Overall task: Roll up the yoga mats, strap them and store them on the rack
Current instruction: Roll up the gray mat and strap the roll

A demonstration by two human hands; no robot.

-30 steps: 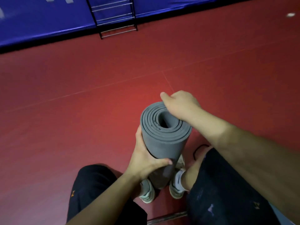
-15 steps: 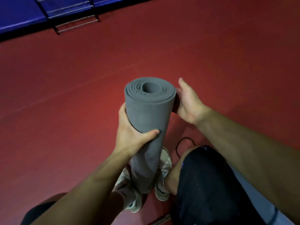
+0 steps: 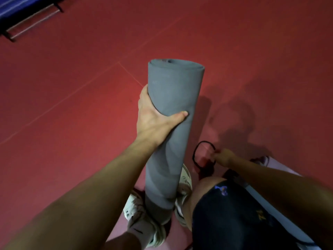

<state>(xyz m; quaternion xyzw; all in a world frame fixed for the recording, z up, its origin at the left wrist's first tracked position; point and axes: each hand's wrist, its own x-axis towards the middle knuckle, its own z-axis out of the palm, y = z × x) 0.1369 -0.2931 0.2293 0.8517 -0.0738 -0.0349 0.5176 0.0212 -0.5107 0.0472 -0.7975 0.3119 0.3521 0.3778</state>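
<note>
A rolled grey yoga mat (image 3: 173, 98) stands upright between my white shoes, its lower end on the red floor. My left hand (image 3: 153, 120) grips the roll around its upper half, thumb across the front. Low to the right of the mat, my right hand (image 3: 222, 156) pinches a thin black strap loop (image 3: 198, 152) that lies on the floor beside my knee. The fingertips of that hand are partly hidden.
Red sports floor (image 3: 72, 105) with thin seam lines spreads all around. A metal rack frame (image 3: 30, 22) stands at the far top left against a blue padded wall (image 3: 10, 8). A pale mat edge (image 3: 281, 170) shows at the right behind my arm.
My right hand left the top of the roll, dropped to the floor and took hold of the black strap loop. The left hand keeps its grip on the mat; the camera tilted down.
</note>
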